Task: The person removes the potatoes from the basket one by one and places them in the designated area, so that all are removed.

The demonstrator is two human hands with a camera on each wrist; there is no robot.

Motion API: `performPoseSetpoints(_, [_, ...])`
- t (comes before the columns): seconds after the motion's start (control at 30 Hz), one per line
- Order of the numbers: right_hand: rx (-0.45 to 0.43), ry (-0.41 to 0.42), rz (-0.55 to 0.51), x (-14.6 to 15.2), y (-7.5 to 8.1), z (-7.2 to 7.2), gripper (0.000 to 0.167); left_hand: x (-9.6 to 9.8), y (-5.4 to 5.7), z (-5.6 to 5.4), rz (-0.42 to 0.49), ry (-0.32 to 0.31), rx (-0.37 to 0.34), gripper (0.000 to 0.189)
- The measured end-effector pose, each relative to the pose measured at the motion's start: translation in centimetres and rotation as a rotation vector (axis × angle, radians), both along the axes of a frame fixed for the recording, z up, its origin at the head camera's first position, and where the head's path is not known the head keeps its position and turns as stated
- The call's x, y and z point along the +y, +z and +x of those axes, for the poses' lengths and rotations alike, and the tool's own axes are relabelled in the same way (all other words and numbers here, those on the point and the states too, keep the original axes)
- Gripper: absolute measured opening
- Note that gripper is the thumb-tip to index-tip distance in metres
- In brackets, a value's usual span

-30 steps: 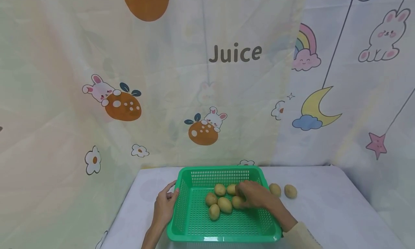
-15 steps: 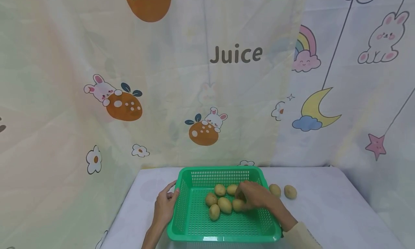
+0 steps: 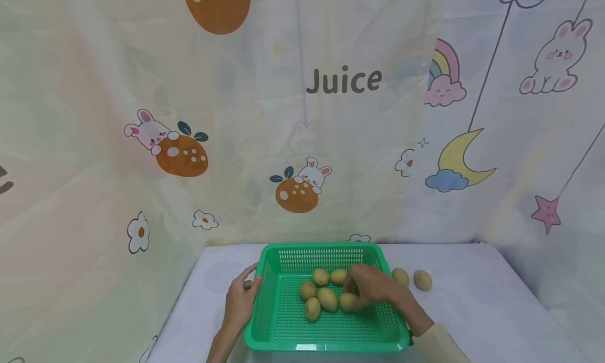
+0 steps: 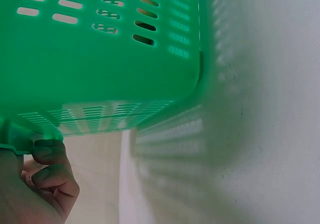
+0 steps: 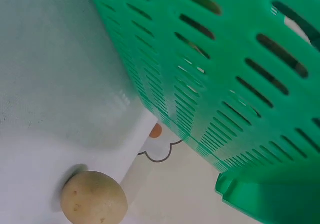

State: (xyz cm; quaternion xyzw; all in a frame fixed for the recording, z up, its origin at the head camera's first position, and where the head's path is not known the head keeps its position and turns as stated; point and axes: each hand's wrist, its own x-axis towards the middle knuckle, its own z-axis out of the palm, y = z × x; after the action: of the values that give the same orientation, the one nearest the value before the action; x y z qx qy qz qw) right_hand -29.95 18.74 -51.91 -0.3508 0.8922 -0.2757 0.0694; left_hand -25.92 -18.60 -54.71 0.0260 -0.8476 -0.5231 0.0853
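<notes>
A green slotted plastic basket [image 3: 326, 347] stands on the table with several potatoes [image 3: 327, 299] inside. My left hand [image 3: 240, 302] grips its left rim, the thumb over the edge; in the left wrist view the fingers [image 4: 52, 179] curl under that rim. Reaching over the right side, my right hand [image 3: 371, 284] has its fingers bent down around a potato [image 3: 348, 301] inside the basket, covering part of it. The right wrist view shows the basket's outer wall [image 5: 200, 73], and the right hand is out of sight there.
Two more potatoes lie on the white tablecloth right of the basket, one close to its wall [image 3: 399, 277] and the other farther right [image 3: 423, 280]. Behind the table hangs a printed curtain [image 3: 350, 142]. The table's back edge is just beyond the basket.
The potato at my right hand has shifted slightly toward the basket's front, and the right fingers have moved a little with it. My left hand and the basket have stayed in place.
</notes>
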Motion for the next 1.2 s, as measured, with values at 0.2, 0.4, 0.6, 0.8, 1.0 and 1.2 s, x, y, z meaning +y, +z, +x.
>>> performPoseSetpoints(0.2, [-0.088,0.028,-0.111,0.5,-0.1,-0.2,0.038,0.0,0.0,0.1,-0.005,0.001,-0.001,0.047])
performPoseSetpoints(0.4, [-0.121,0.073,-0.187,0.9,0.0,-0.4,0.037,0.0,0.1,0.0,-0.001,-0.001,0.002,0.047])
performPoseSetpoints(0.6, [-0.137,0.109,-0.280,1.0,0.4,-0.4,0.034,0.0,0.1,0.0,-0.005,0.006,-0.003,0.047])
performPoseSetpoints(0.8, [-0.129,0.099,-0.328,1.2,0.8,-0.1,0.032,0.0,0.0,0.1,-0.010,0.003,-0.002,0.047])
performPoseSetpoints(1.0, [-0.135,0.083,-0.371,1.9,1.0,0.2,0.027,0.0,0.1,0.2,-0.010,0.002,0.001,0.047])
performPoseSetpoints(1.2, [-0.155,0.088,-0.388,2.3,2.0,0.7,0.027,0.0,0.0,0.1,-0.019,0.011,-0.011,0.046])
